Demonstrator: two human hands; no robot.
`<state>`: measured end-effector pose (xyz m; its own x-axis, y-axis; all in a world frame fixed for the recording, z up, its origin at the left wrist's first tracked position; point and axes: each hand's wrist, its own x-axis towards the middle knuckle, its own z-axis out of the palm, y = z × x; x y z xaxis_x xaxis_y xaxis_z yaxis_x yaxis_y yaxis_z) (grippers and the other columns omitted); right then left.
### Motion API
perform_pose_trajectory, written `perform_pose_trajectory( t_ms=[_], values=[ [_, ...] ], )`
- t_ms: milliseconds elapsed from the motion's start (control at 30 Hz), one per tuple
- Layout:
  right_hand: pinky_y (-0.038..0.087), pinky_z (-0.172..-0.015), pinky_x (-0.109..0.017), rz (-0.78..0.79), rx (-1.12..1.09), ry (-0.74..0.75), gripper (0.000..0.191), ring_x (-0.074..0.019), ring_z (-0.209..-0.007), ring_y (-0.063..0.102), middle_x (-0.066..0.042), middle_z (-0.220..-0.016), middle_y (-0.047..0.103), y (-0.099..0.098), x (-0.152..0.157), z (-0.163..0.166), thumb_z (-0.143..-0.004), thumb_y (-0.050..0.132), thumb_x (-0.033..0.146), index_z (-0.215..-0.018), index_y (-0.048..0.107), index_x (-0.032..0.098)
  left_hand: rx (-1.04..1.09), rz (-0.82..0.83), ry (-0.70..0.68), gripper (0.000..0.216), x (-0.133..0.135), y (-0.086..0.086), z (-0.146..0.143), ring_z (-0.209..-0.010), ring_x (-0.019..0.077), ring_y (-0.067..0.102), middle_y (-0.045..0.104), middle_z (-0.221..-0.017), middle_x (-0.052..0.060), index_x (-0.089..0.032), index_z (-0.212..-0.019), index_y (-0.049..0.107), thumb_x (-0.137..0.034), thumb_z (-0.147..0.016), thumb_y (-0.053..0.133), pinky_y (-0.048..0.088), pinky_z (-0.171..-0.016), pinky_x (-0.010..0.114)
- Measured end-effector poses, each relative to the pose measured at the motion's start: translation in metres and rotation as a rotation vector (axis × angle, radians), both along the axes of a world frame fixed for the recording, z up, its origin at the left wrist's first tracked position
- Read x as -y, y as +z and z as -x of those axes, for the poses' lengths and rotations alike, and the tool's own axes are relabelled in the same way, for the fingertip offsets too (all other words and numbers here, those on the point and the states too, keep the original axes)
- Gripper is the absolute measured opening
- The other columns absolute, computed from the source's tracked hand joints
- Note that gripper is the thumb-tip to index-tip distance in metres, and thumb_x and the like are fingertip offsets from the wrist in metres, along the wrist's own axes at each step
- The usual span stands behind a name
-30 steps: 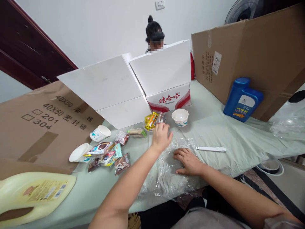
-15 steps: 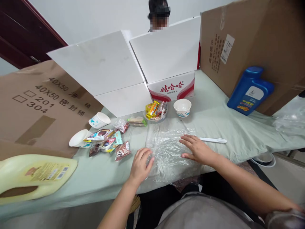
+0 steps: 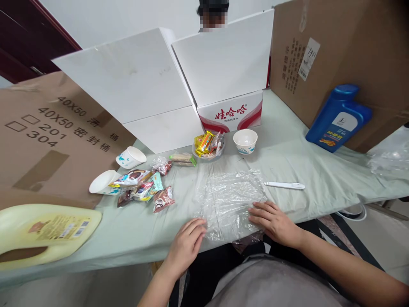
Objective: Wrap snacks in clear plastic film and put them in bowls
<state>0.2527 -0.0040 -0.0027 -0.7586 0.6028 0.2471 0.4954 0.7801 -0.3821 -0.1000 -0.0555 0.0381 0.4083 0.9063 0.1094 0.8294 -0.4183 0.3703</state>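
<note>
A clear plastic sheet (image 3: pixel 230 198) lies flat on the pale green table cover (image 3: pixel 134 230), near the front edge. My left hand (image 3: pixel 187 243) rests at the sheet's near left corner with its fingers loosely spread. My right hand (image 3: pixel 273 219) lies flat on the sheet's near right corner, fingers stretched out. Neither hand holds anything. Beyond the sheet stand a clear bowl of wrapped snacks (image 3: pixel 209 145) and an empty paper bowl (image 3: pixel 245 141). A white pen-like tool (image 3: pixel 284 185) lies to the right of the sheet.
Loose snack packets (image 3: pixel 143 192) and two tipped paper cups (image 3: pixel 131 157) lie left. A cream jug (image 3: pixel 44 232) lies at far left, a blue jug (image 3: pixel 338 119) at right. White cartons (image 3: pixel 179 85) and brown cardboard (image 3: pixel 335 55) wall the table. Another person sits behind.
My left hand has come back from the snack bowl to the sheet's near left corner. My right hand has slid toward me along the sheet, which now lies flatter.
</note>
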Motion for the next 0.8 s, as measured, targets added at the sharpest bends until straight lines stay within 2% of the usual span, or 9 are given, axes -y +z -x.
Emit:
perform_pose_trajectory(
  t_ms=[100,200,267,333,433,533,667,733,800],
  values=[
    [0.039,-0.103,-0.046,0.097,-0.133,0.015,0.031,-0.0262,-0.128,0.048,-0.009,-0.128,0.062,0.017,0.001,-0.003,-0.093,0.051,0.028,-0.122,0.061,0.024,0.022,0.131,0.040,0.022,0.001,0.015,-0.007,-0.090,0.0192,0.066,0.070,-0.092,0.003,-0.024,-0.093,0.062,-0.025,-0.094,0.040,0.053,-0.081,0.033],
    [0.048,-0.092,-0.038,0.256,-0.242,0.024,0.025,-0.0208,-0.102,0.063,-0.008,-0.105,0.070,0.028,-0.001,-0.008,-0.096,0.047,0.034,-0.108,0.065,0.022,0.044,0.294,0.069,0.023,-0.004,0.027,-0.010,-0.076,0.0156,0.065,0.070,-0.084,0.000,-0.025,-0.093,0.063,-0.028,-0.094,0.040,0.051,-0.071,0.027],
    [0.051,-0.082,-0.033,0.344,-0.282,-0.074,0.028,-0.0185,-0.089,0.066,-0.007,-0.094,0.071,0.030,-0.005,-0.007,-0.098,0.041,0.036,-0.100,0.065,0.021,0.086,0.347,0.104,0.022,-0.014,0.031,-0.009,-0.076,0.0149,0.065,0.070,-0.085,-0.001,-0.025,-0.095,0.064,-0.030,-0.092,0.043,0.050,-0.072,0.026],
    [0.053,-0.074,-0.031,0.380,-0.300,-0.245,0.032,-0.0186,-0.083,0.066,-0.006,-0.089,0.070,0.029,-0.014,-0.002,-0.098,0.038,0.039,-0.095,0.064,0.021,0.145,0.341,0.174,0.022,-0.032,0.030,-0.006,-0.079,0.0155,0.065,0.071,-0.089,0.000,-0.024,-0.098,0.064,-0.033,-0.090,0.047,0.050,-0.074,0.026],
    [0.052,-0.072,-0.032,0.280,-0.247,-0.492,0.032,-0.0207,-0.081,0.067,-0.006,-0.088,0.071,0.026,-0.034,0.012,-0.097,0.036,0.038,-0.098,0.063,0.020,0.217,0.266,0.306,0.028,-0.066,0.023,-0.004,-0.076,0.0153,0.063,0.069,-0.089,0.002,-0.022,-0.107,0.063,-0.035,-0.085,0.052,0.050,-0.072,0.026],
    [0.051,-0.072,-0.034,0.130,-0.051,-0.651,0.034,-0.0239,-0.083,0.068,-0.010,-0.098,0.072,0.019,-0.054,0.026,-0.095,0.035,0.031,-0.116,0.058,0.018,0.153,0.182,0.398,0.034,-0.096,0.011,-0.007,-0.065,0.0124,0.058,0.065,-0.084,-0.001,-0.022,-0.114,0.060,-0.030,-0.080,0.057,0.047,-0.068,0.025],
    [0.049,-0.066,-0.034,0.059,0.193,-0.708,0.042,-0.0266,-0.081,0.068,-0.014,-0.103,0.071,0.008,-0.066,0.034,-0.095,0.035,0.030,-0.132,0.047,0.014,0.040,0.139,0.431,0.034,-0.110,-0.006,-0.006,-0.066,0.0124,0.056,0.061,-0.079,-0.002,-0.021,-0.113,0.060,-0.023,-0.079,0.060,0.046,-0.069,0.024],
    [0.048,-0.067,-0.035,0.057,0.214,-0.707,0.044,-0.0277,-0.083,0.067,-0.016,-0.105,0.069,0.007,-0.065,0.031,-0.095,0.036,0.031,-0.135,0.044,0.012,0.020,0.117,0.458,0.032,-0.108,-0.009,0.000,-0.068,0.0133,0.057,0.061,-0.080,-0.001,-0.019,-0.110,0.062,-0.023,-0.078,0.060,0.047,-0.071,0.025],
    [0.048,-0.075,-0.038,0.017,0.169,-0.703,0.045,-0.0296,-0.090,0.064,-0.017,-0.108,0.066,0.013,-0.062,0.028,-0.094,0.039,0.032,-0.135,0.044,0.012,0.013,0.038,0.527,0.030,-0.103,-0.004,0.008,-0.068,0.0145,0.057,0.061,-0.086,0.002,-0.018,-0.108,0.062,-0.024,-0.078,0.061,0.048,-0.073,0.028]
  ],
)
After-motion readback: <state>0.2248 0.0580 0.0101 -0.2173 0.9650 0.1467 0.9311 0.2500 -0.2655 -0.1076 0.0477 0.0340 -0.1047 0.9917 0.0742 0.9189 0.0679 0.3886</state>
